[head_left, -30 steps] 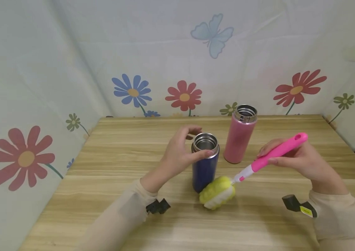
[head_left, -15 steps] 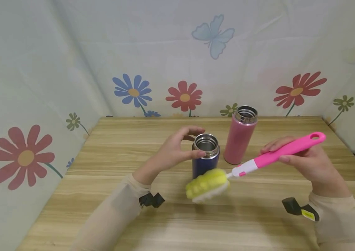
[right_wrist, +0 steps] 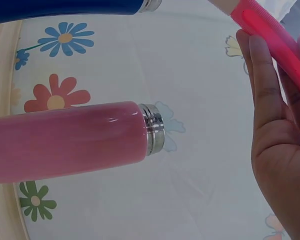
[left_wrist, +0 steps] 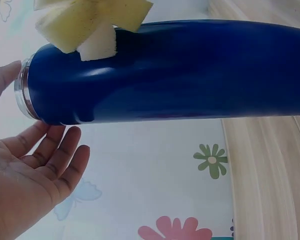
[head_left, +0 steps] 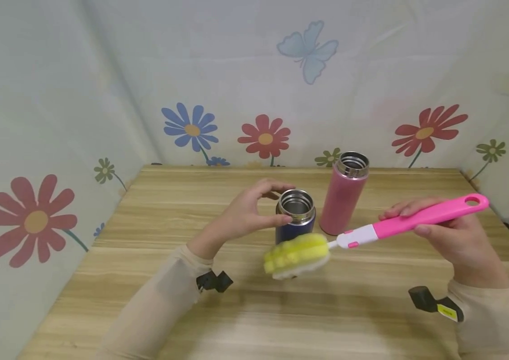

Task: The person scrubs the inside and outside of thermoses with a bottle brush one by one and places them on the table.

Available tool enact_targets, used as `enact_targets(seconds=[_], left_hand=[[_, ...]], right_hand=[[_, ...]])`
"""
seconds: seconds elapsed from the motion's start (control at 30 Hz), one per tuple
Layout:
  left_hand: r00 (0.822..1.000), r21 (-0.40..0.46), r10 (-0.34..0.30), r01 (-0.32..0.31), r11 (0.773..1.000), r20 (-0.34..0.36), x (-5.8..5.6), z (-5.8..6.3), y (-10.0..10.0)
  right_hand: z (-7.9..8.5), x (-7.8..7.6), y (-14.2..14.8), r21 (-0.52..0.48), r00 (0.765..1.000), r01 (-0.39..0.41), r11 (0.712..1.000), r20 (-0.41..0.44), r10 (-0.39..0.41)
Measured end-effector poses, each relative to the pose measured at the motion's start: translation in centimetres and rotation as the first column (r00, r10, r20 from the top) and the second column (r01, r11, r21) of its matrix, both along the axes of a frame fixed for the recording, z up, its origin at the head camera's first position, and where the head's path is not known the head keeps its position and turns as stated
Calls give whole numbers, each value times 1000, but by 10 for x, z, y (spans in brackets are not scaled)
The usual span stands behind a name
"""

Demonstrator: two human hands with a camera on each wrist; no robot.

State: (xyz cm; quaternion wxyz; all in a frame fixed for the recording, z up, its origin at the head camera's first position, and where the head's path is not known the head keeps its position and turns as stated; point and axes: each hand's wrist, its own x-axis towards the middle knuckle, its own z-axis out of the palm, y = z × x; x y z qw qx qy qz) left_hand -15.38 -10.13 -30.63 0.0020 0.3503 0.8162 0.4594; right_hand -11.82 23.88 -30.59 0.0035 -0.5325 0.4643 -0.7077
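I brace the blue flask (head_left: 291,232) upright, fingers of my left hand (head_left: 247,212) clasped round it; my right hand (head_left: 468,242), clamped on the brush (head_left: 357,236), should stroke evenly.

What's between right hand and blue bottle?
Head view: the brush's white neck; its yellow sponge head overlaps the blue bottle. The pink bottle stands farther back.

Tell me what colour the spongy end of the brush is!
The spongy end is yellow and white; it shows best in the head view.
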Motion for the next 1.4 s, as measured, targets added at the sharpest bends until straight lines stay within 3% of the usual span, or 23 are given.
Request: enact_targets(seconds=[0.27,0.57,0.87,1.13,1.4], left_hand=[[1000,-21,-7,6,1000,-10,-4,3,-2],[999,-17,-25,25,1000,-21,-3,3,-2],[999,-20,-35,35,999,-12,-6,2,-2],[996,-37,-84,84,996,11,-12,2,-2],[996,-10,-87,88,996,24,-8,6,1]], right_hand=[[5,1,1,19,999,-32,999,-5,32],[-2,-1,12,79,995,93,993,42,-96],[1,0,5,-31,998,28,999,49,-27],[-2,3,4,-53,999,43,998,34,-41],[-9,4,9,-15,996,88,996,31,-87]])
